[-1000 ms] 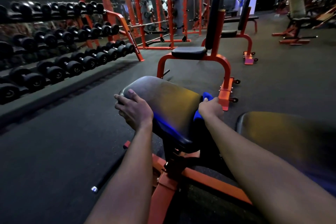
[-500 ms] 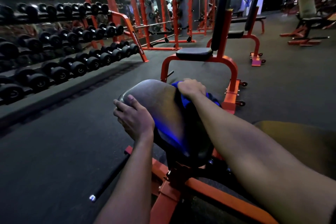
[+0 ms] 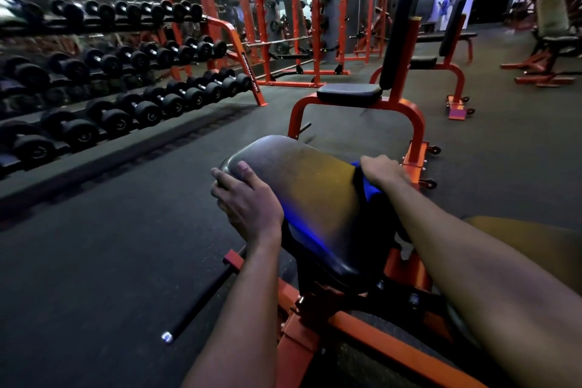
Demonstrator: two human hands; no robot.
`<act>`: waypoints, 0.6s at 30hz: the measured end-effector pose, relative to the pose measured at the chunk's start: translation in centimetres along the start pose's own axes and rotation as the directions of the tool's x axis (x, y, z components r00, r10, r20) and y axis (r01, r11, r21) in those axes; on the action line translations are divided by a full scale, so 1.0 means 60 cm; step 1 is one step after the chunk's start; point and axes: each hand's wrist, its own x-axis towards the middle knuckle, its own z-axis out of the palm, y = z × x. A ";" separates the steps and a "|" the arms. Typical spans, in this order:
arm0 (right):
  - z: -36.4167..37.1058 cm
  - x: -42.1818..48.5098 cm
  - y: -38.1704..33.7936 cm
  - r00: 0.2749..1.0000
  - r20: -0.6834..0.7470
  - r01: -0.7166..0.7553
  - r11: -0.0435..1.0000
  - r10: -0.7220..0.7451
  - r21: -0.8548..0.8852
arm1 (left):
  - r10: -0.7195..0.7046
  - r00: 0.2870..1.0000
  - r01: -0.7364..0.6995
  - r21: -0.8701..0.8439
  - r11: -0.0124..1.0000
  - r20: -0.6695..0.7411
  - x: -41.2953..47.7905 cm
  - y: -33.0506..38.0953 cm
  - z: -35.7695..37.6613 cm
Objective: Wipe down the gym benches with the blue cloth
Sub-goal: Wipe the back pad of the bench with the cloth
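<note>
Left hand (image 3: 247,198) gripping bench pad (image 3: 308,198) edge, right hand (image 3: 385,172) clutching blue cloth (image 3: 367,187) against pad's right side

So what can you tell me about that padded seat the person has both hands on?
The seat pad is a rounded, dark cushion with a smooth, shiny, vinyl-looking cover that catches yellowish and blue light. It tilts up away from the camera and sits on an orange metal frame, close in front of the person. The left hand grips its near left edge, thumb on top. The right hand presses a blue cloth against its right side. Its underside is hidden.
</note>
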 end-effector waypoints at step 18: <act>0.039 0.020 -0.140 0.875 0.126 0.481 0.869 -0.467 -0.115 | 0.011 0.999 -0.015 -0.106 0.994 -0.031 0.005 -0.010 0.008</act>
